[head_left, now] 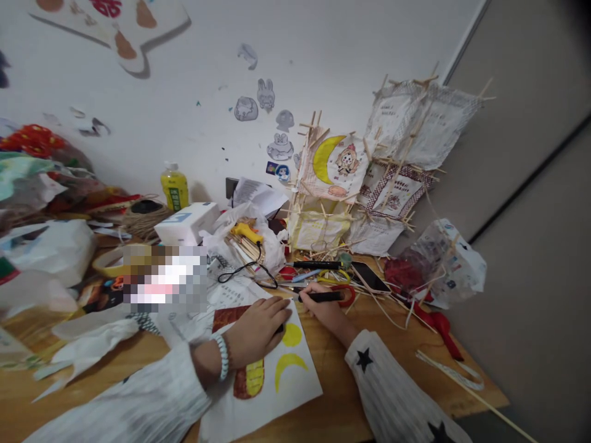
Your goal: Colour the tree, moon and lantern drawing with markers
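Note:
My left hand, with a pale beaded bracelet at the wrist, rests with its fingers laid over a white sheet of paper. A small black piece, too hidden to name, shows under its fingertips. On the sheet are a yellow circle, a yellow crescent and a brown-and-yellow coloured shape, partly covered by the hand. Pinched in my right hand is a black marker pen, its tip pointing left near the sheet's top right corner. Red-handled scissors lie just behind that hand.
Paper-and-stick lanterns stand against the wall. A phone, another black marker and loose sticks lie behind my right hand. A plastic bag holds a yellow glue gun. Bags, a box and a bottle crowd the left.

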A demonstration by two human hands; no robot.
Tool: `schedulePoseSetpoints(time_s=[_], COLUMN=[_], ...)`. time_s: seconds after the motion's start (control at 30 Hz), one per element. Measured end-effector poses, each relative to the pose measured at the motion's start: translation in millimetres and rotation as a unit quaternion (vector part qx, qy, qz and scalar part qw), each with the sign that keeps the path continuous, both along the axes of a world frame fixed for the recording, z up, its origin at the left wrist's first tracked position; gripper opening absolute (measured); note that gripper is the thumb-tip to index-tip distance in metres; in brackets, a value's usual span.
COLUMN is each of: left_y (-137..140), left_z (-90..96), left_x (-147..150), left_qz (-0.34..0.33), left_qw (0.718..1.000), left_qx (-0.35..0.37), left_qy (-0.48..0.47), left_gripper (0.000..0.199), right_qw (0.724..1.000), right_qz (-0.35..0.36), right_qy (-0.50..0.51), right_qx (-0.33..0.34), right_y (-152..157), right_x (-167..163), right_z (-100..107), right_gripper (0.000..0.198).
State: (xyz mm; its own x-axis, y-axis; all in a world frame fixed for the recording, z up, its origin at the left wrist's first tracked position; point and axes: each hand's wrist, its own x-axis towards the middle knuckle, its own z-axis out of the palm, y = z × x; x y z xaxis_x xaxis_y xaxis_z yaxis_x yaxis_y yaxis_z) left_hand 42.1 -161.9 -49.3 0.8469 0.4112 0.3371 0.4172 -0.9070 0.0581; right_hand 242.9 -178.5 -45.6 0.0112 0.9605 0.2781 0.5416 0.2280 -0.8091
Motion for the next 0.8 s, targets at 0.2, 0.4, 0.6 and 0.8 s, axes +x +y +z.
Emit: schedulePoseSetpoints(time_s=[0.2, 0.4, 0.6, 0.8], left_y=[-0.2, -0.4, 0.3, 1.1], left_z=[3.2, 7.0, 5.5, 1.8], left_x=[0.0, 0.7, 0.6, 0.5], left_qz=[-0.005, 0.001, -0.004, -0.008], left_qw=[1.000, 1.000, 1.000, 1.000], left_qx=[-0.006, -0.009, -0.006, -0.002], left_qy=[0.007, 0.025, 0.022, 0.007], left_gripper=[0.031, 0.030, 0.031, 0.030], right_qw=[1.000, 0.999, 0.997, 0.997], right_qz=[-0.007, 0.005, 0.009, 0.008], right_qy=[-0.004, 0.043, 0.060, 0.067], right_qx=[-0.004, -0.021, -0.039, -0.039], right_y=[1.6, 1.4, 1.4, 2.2], right_x=[1.4, 1.1, 1.4, 0.3], right_z=[-3.2, -2.8, -3.1, -1.1], right_gripper=[0.014, 0.014, 0.016, 0.015])
